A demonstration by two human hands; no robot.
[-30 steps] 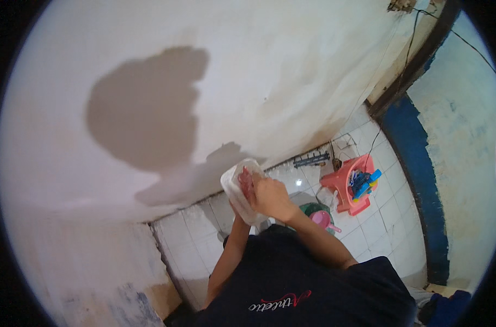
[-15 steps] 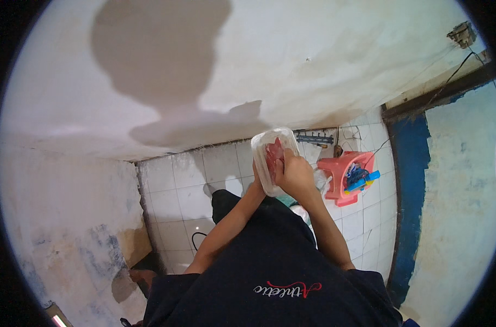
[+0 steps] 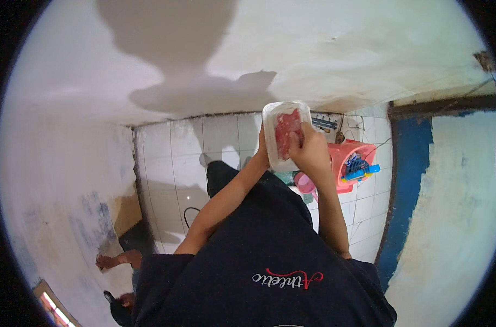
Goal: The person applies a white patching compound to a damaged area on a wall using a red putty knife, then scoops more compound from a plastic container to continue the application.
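Note:
In front of my chest I hold a white, open-topped rectangular plastic tub (image 3: pixel 270 115). My left hand (image 3: pixel 263 148) is closed round its left side, with most of the fingers hidden behind it. My right hand (image 3: pixel 312 151) reaches over the tub's right edge and grips a flat red piece (image 3: pixel 287 129) with pale smears. The piece lies against the inside of the tub. Its exact kind cannot be made out.
A pale, patchy wall (image 3: pixel 335 60) rises ahead. To the right, a pink plastic stool (image 3: pixel 341 155) bears blue and dark items; a pink dipper (image 3: pixel 304 181) sits nearby. Beyond stands a blue-and-white panel (image 3: pixel 410 185). At lower left, another person's hand (image 3: pixel 105 262) is near the left wall.
Both my hands and the tub have shifted up and slightly right in the view. The pink dipper now shows below the tub. The other person's arm and cap have come into sight.

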